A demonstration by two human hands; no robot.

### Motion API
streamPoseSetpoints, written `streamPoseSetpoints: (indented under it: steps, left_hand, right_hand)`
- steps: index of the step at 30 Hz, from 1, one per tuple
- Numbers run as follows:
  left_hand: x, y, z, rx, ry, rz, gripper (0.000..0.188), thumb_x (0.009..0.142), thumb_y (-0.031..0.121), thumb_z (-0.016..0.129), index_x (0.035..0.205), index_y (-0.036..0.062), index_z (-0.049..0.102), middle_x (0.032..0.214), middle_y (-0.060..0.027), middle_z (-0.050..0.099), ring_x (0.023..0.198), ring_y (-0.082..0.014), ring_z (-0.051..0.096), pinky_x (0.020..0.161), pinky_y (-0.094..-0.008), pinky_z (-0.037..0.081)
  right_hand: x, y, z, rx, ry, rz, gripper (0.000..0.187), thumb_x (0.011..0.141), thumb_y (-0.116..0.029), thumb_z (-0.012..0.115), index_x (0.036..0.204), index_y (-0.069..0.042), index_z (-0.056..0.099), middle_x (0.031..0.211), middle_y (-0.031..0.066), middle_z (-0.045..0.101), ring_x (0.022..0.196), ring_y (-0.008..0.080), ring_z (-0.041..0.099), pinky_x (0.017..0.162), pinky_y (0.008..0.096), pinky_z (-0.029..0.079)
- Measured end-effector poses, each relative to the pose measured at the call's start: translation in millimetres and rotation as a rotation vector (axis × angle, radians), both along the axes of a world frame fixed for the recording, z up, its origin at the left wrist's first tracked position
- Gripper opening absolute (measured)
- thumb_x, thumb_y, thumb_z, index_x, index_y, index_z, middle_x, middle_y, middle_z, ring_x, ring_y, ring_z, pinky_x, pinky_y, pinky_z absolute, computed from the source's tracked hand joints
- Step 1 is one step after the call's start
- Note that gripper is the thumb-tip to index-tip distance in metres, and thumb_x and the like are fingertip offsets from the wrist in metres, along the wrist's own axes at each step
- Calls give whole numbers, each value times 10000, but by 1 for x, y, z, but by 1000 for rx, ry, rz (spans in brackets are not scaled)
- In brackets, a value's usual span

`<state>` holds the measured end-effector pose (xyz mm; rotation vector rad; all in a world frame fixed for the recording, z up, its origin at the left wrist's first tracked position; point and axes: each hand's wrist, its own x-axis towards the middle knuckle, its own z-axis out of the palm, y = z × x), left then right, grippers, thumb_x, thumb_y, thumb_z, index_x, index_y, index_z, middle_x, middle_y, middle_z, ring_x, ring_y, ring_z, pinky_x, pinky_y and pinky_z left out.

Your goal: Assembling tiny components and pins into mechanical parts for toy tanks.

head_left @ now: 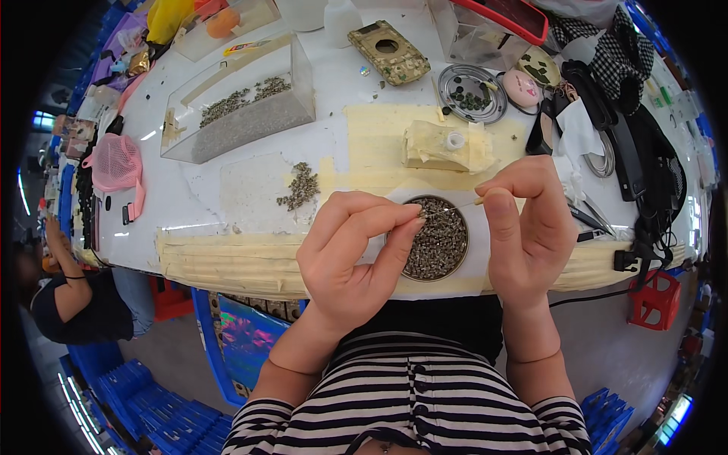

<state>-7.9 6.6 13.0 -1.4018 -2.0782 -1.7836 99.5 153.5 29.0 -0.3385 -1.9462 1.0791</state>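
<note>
Left hand point(353, 254): thumb and forefinger drawn together in a narrow pinch on a tiny piece point(419, 216), too small to identify, above the left part of the round dish.

Right hand point(528, 227): thumb and forefinger pinched on the yellowish end of a thin rod point(456, 208), which slants down leftward toward the left fingertips; whether it touches the tiny piece cannot be told.

Round dish point(468, 246): filled with small metallic-grey parts point(441, 244); on a white sheet point(476, 262) at the near table edge, below and between both hands.

Taped block point(425, 149): wrapped in cream tape, white ring point(454, 141) on top; beyond the dish.

Model tank hull point(402, 67): camouflage finish, round opening in top; at the far side of the table.

Metal plate point(498, 102): holds dark green pieces point(469, 98); a pink round case point(522, 89) just beside it, right.

Clear box point(302, 83): grey parts inside, far left of centre.

Loose pile of grey parts point(301, 187): left of the dish, partly on a clear sheet point(254, 189).

Tweezers point(600, 216): right of the right hand.

Pink mesh basket point(116, 161): table's left end.
</note>
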Motion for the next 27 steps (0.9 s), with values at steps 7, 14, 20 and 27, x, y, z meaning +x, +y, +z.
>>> streamPoseSetpoints:
  steps: [7,14,20,27]
  left_hand:
    - [-4,4,-2,50,56,9,181,763,-69,782,924,-6,728,845,-90,657,717,-186,626,621,-270,498]
    - [-3,4,-2,54,49,12,178,766,-69,779,924,-9,727,840,-94,658,720,-186,629,626,-266,501]
    - [-4,2,-2,55,43,16,175,769,-68,778,926,-10,728,844,-95,660,725,-190,632,634,-266,503]
    - [-3,1,-3,61,60,29,196,763,-62,785,942,-5,729,873,-96,664,749,-199,632,654,-270,506]
  right_hand:
    - [-1,-1,0,10,-15,-12,90,846,-47,730,825,-18,647,790,54,629,760,206,542,705,304,434]
    - [0,3,1,-48,33,-22,77,859,-37,716,839,-16,644,791,53,629,752,194,532,697,291,425]
    - [-5,25,20,407,23,-244,97,825,-48,754,815,-37,657,790,33,636,738,193,528,674,290,414]
    - [-20,32,14,669,-105,-308,120,773,-103,790,852,-83,702,763,18,613,758,236,544,691,347,427]
